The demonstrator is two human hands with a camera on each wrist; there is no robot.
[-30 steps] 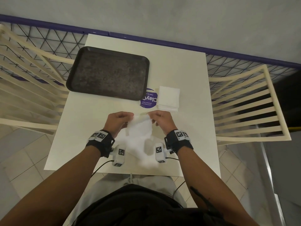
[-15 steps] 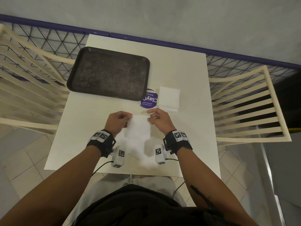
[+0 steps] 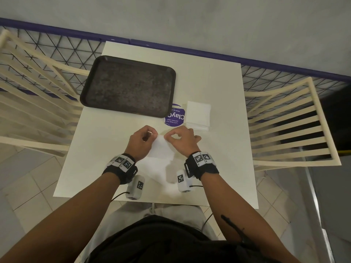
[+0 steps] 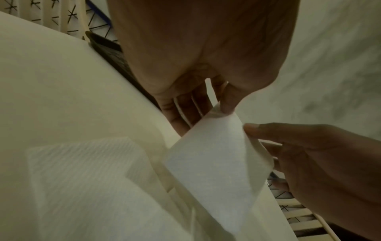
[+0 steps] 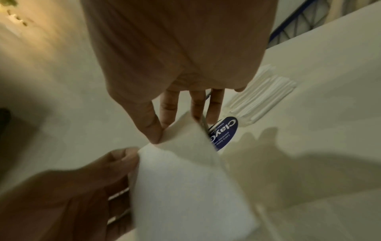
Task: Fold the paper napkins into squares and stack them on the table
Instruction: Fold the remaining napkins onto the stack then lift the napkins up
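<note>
A white folded paper napkin [image 3: 161, 148] hangs above the table between my two hands. My left hand [image 3: 141, 139] pinches its top left corner between thumb and fingers, and my right hand [image 3: 180, 138] pinches the top right corner. The left wrist view shows the napkin [image 4: 216, 154] held at its upper corner; the right wrist view shows the napkin [image 5: 185, 179] with both hands on it. Under my wrists several unfolded napkins [image 3: 157, 168] lie flat on the table. A stack of folded napkins [image 3: 198, 115] sits further out to the right.
A dark empty tray [image 3: 129, 86] lies at the far left of the white table [image 3: 218, 82]. A round purple sticker [image 3: 174, 118] is between tray and stack. Cream slatted chairs [image 3: 288, 126] stand on both sides, and a wire fence with a purple rail runs behind.
The held napkin went from a loose, wider sheet to a narrower folded piece. Both hands moved closer together and slightly away from me, still pinching its top corners.
</note>
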